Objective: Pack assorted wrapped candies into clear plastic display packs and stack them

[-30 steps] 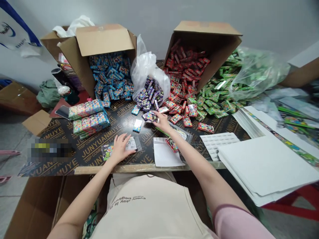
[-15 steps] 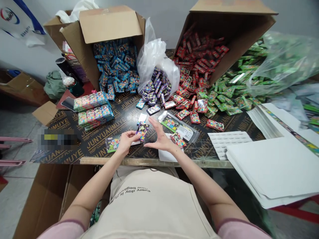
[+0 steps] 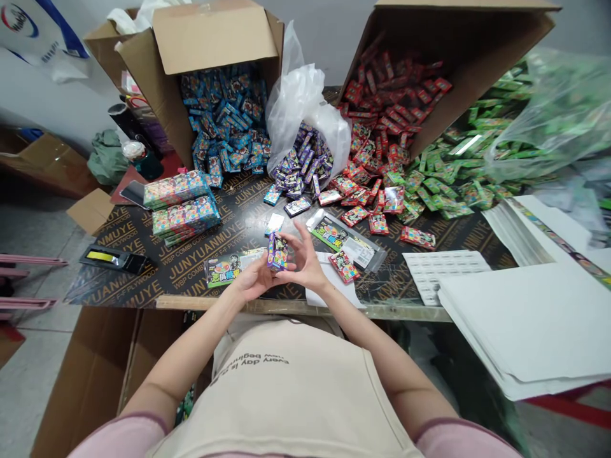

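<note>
A small purple candy box (image 3: 277, 252) with a colourful printed front is held upright just above the table. My left hand (image 3: 251, 277) is closed on its left side and lower edge. My right hand (image 3: 305, 264) is curled around its right side, thumb near the bottom corner and the index finger raised. Behind the box lies a small blue-and-white packet (image 3: 273, 224). A printed clear pouch (image 3: 222, 270) lies partly under my left hand. Beside my right hand are a red candy box (image 3: 344, 266) on white paper (image 3: 329, 294) and another printed pouch (image 3: 346, 240).
Cartons hold blue boxes (image 3: 229, 121) and red boxes (image 3: 391, 108). Purple boxes (image 3: 303, 162) spill from a plastic bag (image 3: 296, 95); green boxes (image 3: 443, 184) are heaped right. Wrapped stacks (image 3: 184, 216) stand left, near a black-yellow tool (image 3: 114, 257). White sheets (image 3: 525, 318) overhang the front edge.
My right hand has moved left and closed in on the purple box. The box has turned more upright, and my left hand now cups it from below. The view has shifted slightly.
</note>
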The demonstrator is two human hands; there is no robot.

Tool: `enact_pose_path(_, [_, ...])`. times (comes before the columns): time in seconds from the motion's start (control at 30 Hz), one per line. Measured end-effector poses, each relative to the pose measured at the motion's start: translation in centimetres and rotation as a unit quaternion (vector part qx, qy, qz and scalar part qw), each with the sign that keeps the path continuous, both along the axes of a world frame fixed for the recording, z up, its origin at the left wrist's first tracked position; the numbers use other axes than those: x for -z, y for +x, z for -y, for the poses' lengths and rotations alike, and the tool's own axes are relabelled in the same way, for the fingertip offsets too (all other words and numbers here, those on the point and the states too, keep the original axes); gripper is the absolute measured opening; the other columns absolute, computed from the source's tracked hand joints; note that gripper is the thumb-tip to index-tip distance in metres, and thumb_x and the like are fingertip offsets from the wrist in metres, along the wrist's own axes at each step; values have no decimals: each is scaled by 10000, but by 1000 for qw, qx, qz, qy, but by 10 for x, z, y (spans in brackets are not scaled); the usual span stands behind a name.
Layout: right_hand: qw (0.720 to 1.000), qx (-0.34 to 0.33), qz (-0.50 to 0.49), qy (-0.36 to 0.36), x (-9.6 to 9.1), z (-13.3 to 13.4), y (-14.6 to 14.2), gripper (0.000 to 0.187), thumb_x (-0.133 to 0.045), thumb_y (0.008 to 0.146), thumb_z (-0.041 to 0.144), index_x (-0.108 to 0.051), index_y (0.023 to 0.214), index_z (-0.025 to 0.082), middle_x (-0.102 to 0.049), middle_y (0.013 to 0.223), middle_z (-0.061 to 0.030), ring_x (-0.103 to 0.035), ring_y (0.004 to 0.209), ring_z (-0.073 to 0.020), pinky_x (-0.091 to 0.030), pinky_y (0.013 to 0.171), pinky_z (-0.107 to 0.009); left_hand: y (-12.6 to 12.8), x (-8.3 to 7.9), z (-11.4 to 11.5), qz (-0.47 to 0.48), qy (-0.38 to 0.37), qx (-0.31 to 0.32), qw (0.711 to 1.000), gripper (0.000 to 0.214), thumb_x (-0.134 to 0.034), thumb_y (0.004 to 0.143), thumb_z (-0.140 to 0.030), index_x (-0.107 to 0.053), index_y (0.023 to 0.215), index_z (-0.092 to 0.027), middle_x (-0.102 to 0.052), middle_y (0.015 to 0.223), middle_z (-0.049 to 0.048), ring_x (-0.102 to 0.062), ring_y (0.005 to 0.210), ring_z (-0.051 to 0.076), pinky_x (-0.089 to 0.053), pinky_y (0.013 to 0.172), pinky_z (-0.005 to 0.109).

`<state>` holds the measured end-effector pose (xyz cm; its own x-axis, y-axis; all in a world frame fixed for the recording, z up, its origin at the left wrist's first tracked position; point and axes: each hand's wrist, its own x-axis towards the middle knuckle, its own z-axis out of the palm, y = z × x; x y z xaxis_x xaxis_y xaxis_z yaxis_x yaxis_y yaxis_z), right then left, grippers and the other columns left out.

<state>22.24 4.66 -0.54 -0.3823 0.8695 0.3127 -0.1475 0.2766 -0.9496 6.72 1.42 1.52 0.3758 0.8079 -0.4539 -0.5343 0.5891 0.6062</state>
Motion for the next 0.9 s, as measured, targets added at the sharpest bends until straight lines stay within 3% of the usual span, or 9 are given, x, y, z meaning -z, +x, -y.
enact_pose_path(0.1, [999,-7,42,26,-1,4,4,1095,-820,637,465,-151,1494,338,-475,1391,-87,-448,1313,-261,-351,1116,-459,4,0,-1,-12,11,-34,999,381,-855,573,-364,-693,830,-132,-728,774,47,-673,684,158,-524,705,271])
enact_pose_path(0.2, [990,7,107,87,-4,6,13,1055,-816,649,411,-189,1493,321,-394,1461,-92,-388,1356,-284,-301,1142,-486,5,0,-3,-97,45,-61,992,366,-880,509,-267,-682,780,-120,-706,710,19,-632,601,122,-501,658,253])
enact_pose_path(0.4, [952,4,246,182,-14,5,24,851,-734,691,311,-329,1439,292,-480,1395,-88,-443,1288,-308,-320,1099,-508,-8,7,-5,-255,151,-24,955,350,-848,554,-373,-604,654,-144,-608,594,-28,-550,547,105,-435,593,241])
enact_pose_path(0.47, [949,22,257,182,-14,4,28,849,-726,670,290,-342,1427,283,-506,1362,-88,-476,1246,-311,-337,1075,-504,-22,11,-7,-346,217,7,913,364,-787,635,-450,-655,801,-154,-649,697,9,-601,660,154,-468,677,285])
enact_pose_path(0.5, [948,35,260,178,-13,2,30,846,-724,664,287,-346,1421,274,-514,1349,-91,-486,1232,-312,-345,1065,-502,-31,14,-9,-409,259,19,875,419,-770,653,-471,-669,919,-162,-678,808,41,-626,775,193,-478,759,323])
enact_pose_path(0.63, [938,75,285,180,-1,-6,42,796,-737,665,327,-389,1378,250,-555,1290,-97,-512,1195,-313,-360,1037,-501,-65,28,-13,-634,395,115,655,904,-859,515,-444,-524,1319,-206,-562,1276,141,-483,1205,342,-314,1055,493])
enact_pose_path(0.7, [927,86,311,194,7,-10,45,769,-749,669,365,-415,1353,253,-581,1258,-94,-529,1171,-314,-340,1042,-520,-74,37,-13,-675,412,180,585,1029,-863,505,-416,-422,1410,-205,-543,1276,150,-472,1200,358,-298,1055,515])
enact_pose_path(0.8, [906,100,352,211,18,-12,44,739,-752,686,386,-433,1339,255,-603,1244,-97,-560,1138,-313,-278,1070,-551,-75,45,-11,-687,429,195,553,1028,-808,589,-388,-317,1465,-171,-552,1246,148,-492,1162,336,-338,1019,470])
enact_pose_path(0.9, [904,83,360,216,22,-8,41,771,-746,701,393,-397,1373,248,-596,1283,-110,-561,1166,-311,-225,1096,-552,-74,44,-9,-668,447,164,573,1069,-784,612,-372,-222,1496,-157,-529,1303,153,-493,1171,324,-336,1027,453])
